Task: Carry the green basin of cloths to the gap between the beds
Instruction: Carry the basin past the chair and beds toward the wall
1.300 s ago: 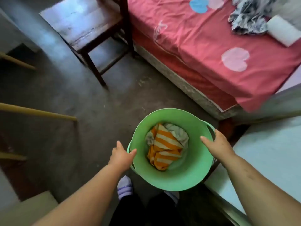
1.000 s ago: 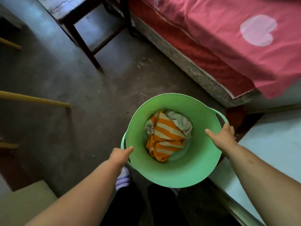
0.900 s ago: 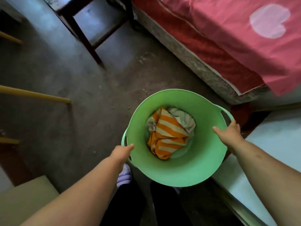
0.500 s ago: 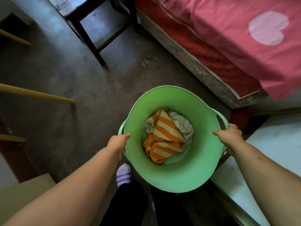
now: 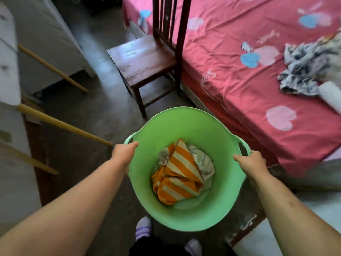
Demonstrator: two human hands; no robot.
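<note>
The green basin (image 5: 186,126) hangs in front of me above the grey floor, held up off it. Inside lie an orange-and-white striped cloth (image 5: 180,172) and a pale cloth (image 5: 203,161). My left hand (image 5: 123,152) grips the basin's left handle, and my right hand (image 5: 252,162) grips its right handle. A bed with a pink heart-print sheet (image 5: 249,74) stands at the right. The pale edge of a second bed (image 5: 287,242) shows at the lower right, and the dark gap (image 5: 273,169) between the two beds lies just right of the basin.
A dark wooden chair (image 5: 145,58) stands against the pink bed, just beyond the basin. Yellow wooden poles (image 5: 62,124) lean out from white furniture (image 5: 9,71) at the left. A patterned cloth (image 5: 304,71) and a white roll (image 5: 330,97) lie on the pink bed.
The view has tilted up, so the chair and more of the pink bed now show. The basin stays held by both hands, now a little farther forward.
</note>
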